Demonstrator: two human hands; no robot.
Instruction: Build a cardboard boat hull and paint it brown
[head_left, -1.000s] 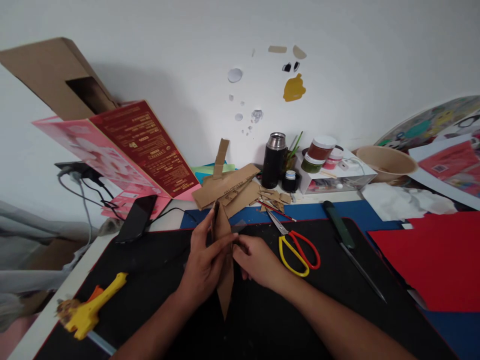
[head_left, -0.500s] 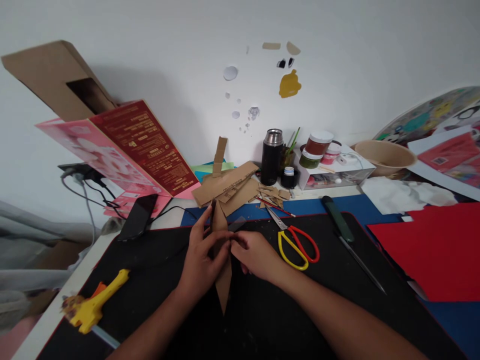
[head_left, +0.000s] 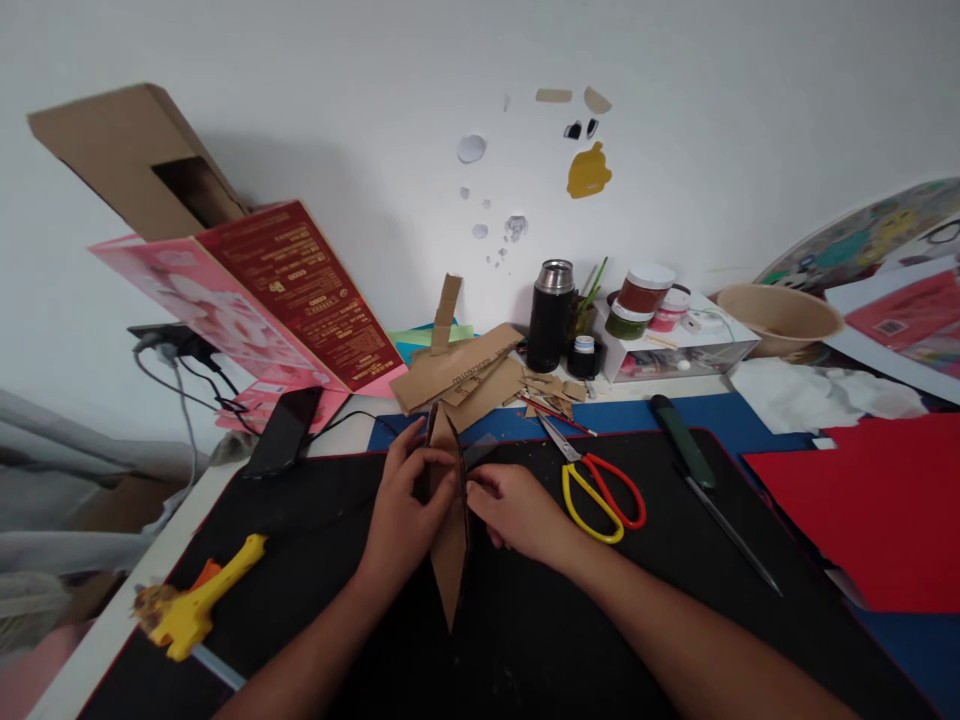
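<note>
A long, pointed piece of brown cardboard (head_left: pixel 448 570) stands over the black mat (head_left: pixel 315 610), its lower tip aimed toward me. My left hand (head_left: pixel 409 500) grips it from the left, with fingers curled over its upper part and the thumb on its face. On the other side, my right hand (head_left: pixel 517 508) is pinched at the cardboard's right edge; anything small between those fingertips is hidden. Just right of my right hand lie scissors (head_left: pixel 592 495) with one yellow and one red handle. A strip of clear material (head_left: pixel 480 450) lies behind the hands.
Cardboard offcuts (head_left: pixel 461 375), a black flask (head_left: pixel 550 320) and paint jars (head_left: pixel 637 300) stand at the back. To the right are a green-handled knife (head_left: pixel 686 445) and red sheet (head_left: pixel 862 510). A yellow glue gun (head_left: pixel 191 610) and phone (head_left: pixel 283 435) lie left.
The cardboard has turned slightly, showing more of its right edge. My right fingers have drawn a little away from my left fingertips. The whole view has shifted slightly.
</note>
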